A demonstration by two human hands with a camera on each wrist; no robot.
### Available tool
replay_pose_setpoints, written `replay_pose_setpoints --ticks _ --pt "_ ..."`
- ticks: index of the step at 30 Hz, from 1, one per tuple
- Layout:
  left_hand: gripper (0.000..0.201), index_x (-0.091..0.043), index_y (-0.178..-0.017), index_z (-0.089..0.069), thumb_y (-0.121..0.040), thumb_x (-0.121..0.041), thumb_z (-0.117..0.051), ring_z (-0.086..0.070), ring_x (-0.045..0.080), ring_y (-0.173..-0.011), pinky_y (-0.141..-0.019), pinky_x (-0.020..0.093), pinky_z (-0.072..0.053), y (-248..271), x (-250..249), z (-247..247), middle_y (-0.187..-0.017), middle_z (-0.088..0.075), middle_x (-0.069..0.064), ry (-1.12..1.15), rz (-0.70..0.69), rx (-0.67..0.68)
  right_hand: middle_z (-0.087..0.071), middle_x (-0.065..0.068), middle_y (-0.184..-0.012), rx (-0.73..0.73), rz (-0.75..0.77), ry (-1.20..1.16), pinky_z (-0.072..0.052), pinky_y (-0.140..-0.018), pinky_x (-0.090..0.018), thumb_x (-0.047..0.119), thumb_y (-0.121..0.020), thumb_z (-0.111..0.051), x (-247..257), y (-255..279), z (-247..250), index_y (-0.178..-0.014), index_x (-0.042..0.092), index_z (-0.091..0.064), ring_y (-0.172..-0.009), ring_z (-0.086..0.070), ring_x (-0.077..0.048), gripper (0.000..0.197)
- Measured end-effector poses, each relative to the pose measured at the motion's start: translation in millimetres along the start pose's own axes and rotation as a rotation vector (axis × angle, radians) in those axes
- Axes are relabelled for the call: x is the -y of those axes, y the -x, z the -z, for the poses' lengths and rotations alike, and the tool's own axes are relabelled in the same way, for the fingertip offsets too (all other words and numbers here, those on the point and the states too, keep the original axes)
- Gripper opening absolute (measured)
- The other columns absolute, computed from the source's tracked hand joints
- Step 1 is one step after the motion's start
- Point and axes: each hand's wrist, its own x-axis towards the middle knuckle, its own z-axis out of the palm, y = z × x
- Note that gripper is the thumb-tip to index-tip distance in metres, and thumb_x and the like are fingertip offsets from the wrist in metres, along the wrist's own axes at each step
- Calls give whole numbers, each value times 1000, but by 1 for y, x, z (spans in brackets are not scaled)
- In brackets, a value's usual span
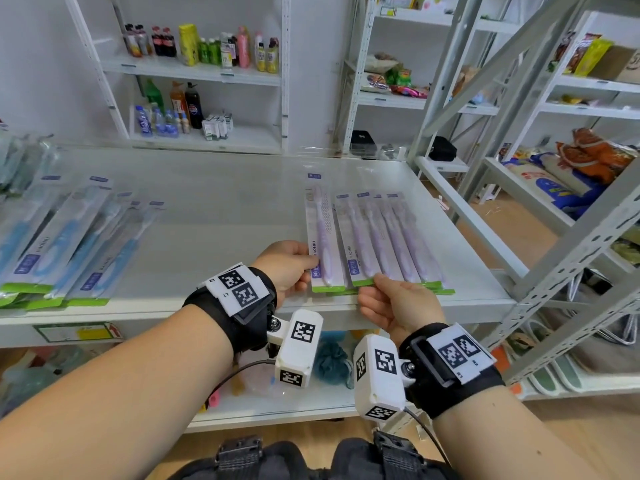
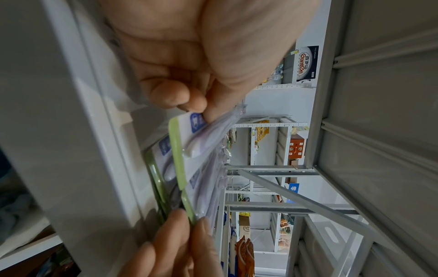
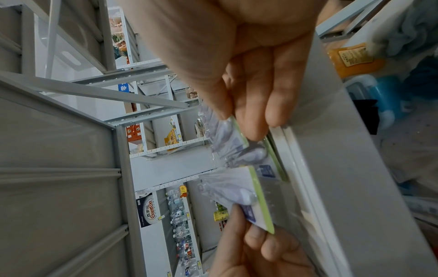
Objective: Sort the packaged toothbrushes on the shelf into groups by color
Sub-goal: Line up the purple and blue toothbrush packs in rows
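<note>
Several packaged purple toothbrushes point(image 1: 388, 237) lie fanned out on the right half of the white shelf point(image 1: 225, 216). My left hand point(image 1: 287, 268) pinches the bottom corner of the leftmost purple pack point(image 1: 322, 237) point(image 2: 189, 138) point(image 3: 239, 193). My right hand point(image 1: 394, 303) pinches the green bottom edge of the neighbouring purple pack point(image 1: 360, 251) point(image 3: 234, 135). Several packaged blue toothbrushes point(image 1: 69, 244) lie grouped at the left end of the shelf.
Grey metal uprights and a diagonal brace point(image 1: 571, 244) stand just right of the shelf. Bottles point(image 1: 201, 46) and snack bags point(image 1: 588, 157) fill the racks behind and to the right. A lower shelf holds a blue mesh sponge point(image 1: 329, 362).
</note>
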Motion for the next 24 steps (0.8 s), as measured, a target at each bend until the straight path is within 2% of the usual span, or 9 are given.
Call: replay_pose_setpoints --ticks 7,12,15,20,24 --pt "17 -10 -78 -61 -89 -1 -52 -44 9 -45 -37 16 -40 -8 -3 -8 -60 -52 5 -32 26 16 -67 -5 -52 -58 -39 63 -46 -36 -17 23 -91 -60 -3 -3 2 -81 7 -60 -37 -58 -10 19" --pt "15 -9 -83 -63 -90 -1 -52 -49 11 -49 -38 16 -41 -15 -7 -20 -66 -58 9 -83 22 44 -67 -5 -53 -79 -76 58 -44 -35 -17 24 -91 -60 -5 -4 3 -79 7 -61 -36 -57 -10 21" --pt "20 -15 -84 -61 -88 2 -51 -50 11 -46 -39 18 -42 -19 -8 -25 -64 -57 9 -124 -1 40 -67 -5 -53 -73 -91 67 -43 -35 -18 25 -91 -60 -4 -4 4 -79 7 -61 -36 -57 -10 22" --pt "33 -26 -103 -54 -88 3 -52 -48 9 -38 -39 18 -44 -23 -9 -29 -58 -56 7 -154 -17 45 -68 -5 -54 -51 -101 109 -44 -35 -18 26 -92 -59 0 -5 6 -78 8 -61 -36 -57 -9 23" --pt "43 -22 -123 -55 -88 2 -53 -48 9 -40 -40 18 -45 -27 -9 -29 -59 -57 7 -171 -15 46 -67 -4 -53 -32 -98 155 -42 -34 -17 26 -92 -58 2 -5 7 -78 8 -60 -35 -56 -8 23"
